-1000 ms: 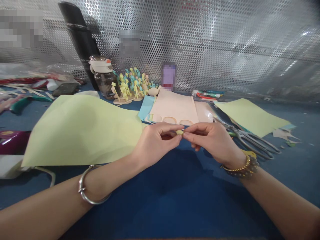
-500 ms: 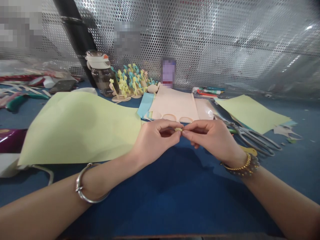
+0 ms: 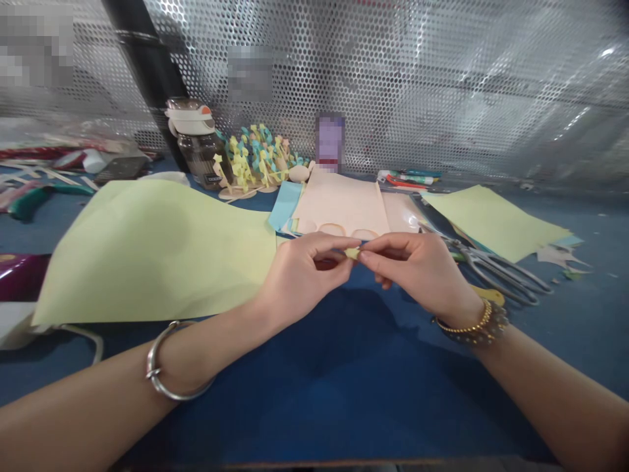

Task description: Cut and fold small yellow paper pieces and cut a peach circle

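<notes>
A small pale-yellow paper piece [image 3: 352, 252] sits between my two hands, its exact shape partly hidden by the fingertips. My left hand [image 3: 314, 265] pinches it from the left with thumb and forefinger. From the right, the thumb and forefinger of my right hand [image 3: 413, 262] close on its other edge. Both hands hover over the blue tabletop [image 3: 334, 380]. Beside my left wrist lies a large yellow-green paper sheet [image 3: 162, 255]. Just beyond the hands is a pale pink sheet [image 3: 344, 200] with cut curves along its near edge.
Metal scissors [image 3: 501, 269] lie right of my right hand, near more yellow-green paper [image 3: 496, 219] and scraps. At the back stand a dark bottle [image 3: 199, 147] and a cluster of small paper stars on stems [image 3: 260, 157]. Markers [image 3: 410, 177] rest by the perforated metal wall.
More of the yellow paper piece shows between the fingertips now. Both hands keep nearly the same place, with only slight finger movement.
</notes>
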Demonstrator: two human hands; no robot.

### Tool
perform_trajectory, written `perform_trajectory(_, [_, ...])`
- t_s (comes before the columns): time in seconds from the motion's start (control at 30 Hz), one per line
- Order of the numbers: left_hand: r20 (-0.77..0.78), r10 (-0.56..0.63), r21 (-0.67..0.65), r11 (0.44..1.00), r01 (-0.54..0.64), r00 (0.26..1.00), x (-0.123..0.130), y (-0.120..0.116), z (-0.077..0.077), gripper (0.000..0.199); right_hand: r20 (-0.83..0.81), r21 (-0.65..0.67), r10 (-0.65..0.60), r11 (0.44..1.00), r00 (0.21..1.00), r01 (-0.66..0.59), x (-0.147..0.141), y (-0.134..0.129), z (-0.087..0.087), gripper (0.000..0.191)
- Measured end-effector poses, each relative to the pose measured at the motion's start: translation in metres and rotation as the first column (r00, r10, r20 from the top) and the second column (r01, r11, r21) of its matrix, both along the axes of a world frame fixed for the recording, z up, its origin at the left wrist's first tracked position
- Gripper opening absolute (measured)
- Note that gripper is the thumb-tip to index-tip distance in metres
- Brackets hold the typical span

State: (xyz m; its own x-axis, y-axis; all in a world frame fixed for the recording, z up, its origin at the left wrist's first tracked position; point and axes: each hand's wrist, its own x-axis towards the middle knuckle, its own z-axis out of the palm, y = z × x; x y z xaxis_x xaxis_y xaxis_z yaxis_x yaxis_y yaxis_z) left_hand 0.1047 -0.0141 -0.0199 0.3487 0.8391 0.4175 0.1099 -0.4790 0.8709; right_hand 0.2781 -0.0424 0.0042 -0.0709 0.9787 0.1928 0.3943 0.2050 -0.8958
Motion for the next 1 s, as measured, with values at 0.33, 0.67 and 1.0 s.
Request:
perform_trajectory(0.33, [0.028,0.000,0.011,1.000,0.000,1.000,-0.0007,0.0006,-0.0006,0.024,-0.008,0.014,0.007,1.000,1.000,-0.007,0.0021,0.0008,-0.0027,0.015])
perform_trajectory(0.67, [0.031,-0.002,0.024,1.000,0.001,1.000,-0.0009,0.0004,-0.0004,0.022,-0.100,-0.023,-0.030,0.999,0.995,0.028,-0.0027,0.0034,-0.0081,0.014])
perform_trajectory(1.0, [0.041,0.026,0.011,1.000,-0.027,0.999,-0.0007,-0.0004,0.0008,0.021,-0.213,-0.131,-0.013,0.991,0.977,-0.015,-0.0013,0.0035,-0.0059,0.024])
